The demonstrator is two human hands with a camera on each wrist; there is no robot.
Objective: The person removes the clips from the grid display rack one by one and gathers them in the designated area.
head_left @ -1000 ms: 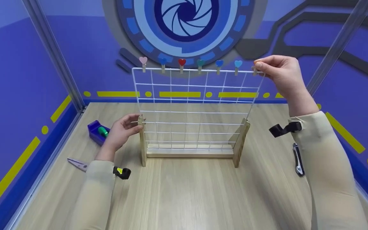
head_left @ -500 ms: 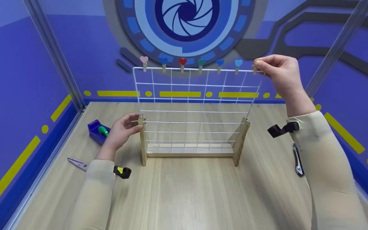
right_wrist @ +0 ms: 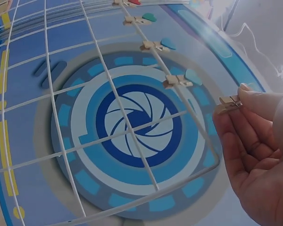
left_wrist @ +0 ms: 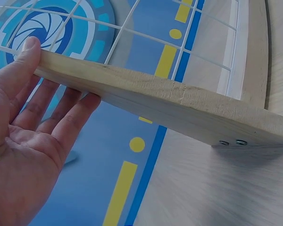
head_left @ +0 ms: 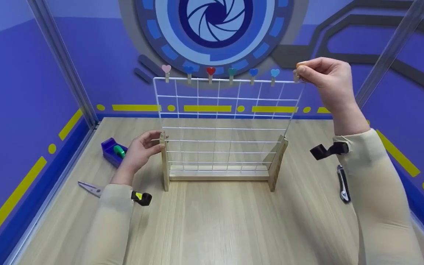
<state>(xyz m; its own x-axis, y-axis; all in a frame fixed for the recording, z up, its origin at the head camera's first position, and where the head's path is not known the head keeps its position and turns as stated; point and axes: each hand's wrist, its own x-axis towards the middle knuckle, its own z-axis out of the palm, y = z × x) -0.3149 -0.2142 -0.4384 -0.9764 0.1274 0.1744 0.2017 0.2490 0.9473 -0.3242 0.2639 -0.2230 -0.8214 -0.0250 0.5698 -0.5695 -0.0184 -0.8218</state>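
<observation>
A white wire grid rack stands upright in a wooden stand. Along its top wire sits a row of small wooden clothespins topped with hearts, among them a pink one, a red one and a light blue one. My right hand pinches another clothespin between thumb and forefinger by the top right corner. In the right wrist view this clothespin is apart from the wire; its orange top is mostly hidden. My left hand grips the upper end of the left wooden upright.
A purple holder with a green thing in it lies behind my left forearm. Scissors are partly hidden by the left sleeve. A utility knife lies beside my right sleeve. Patterned blue walls enclose the table.
My right hand has moved slightly up and to the right, lifting the pinched clothespin away from the top wire. The left hand and the rack have stayed in place.
</observation>
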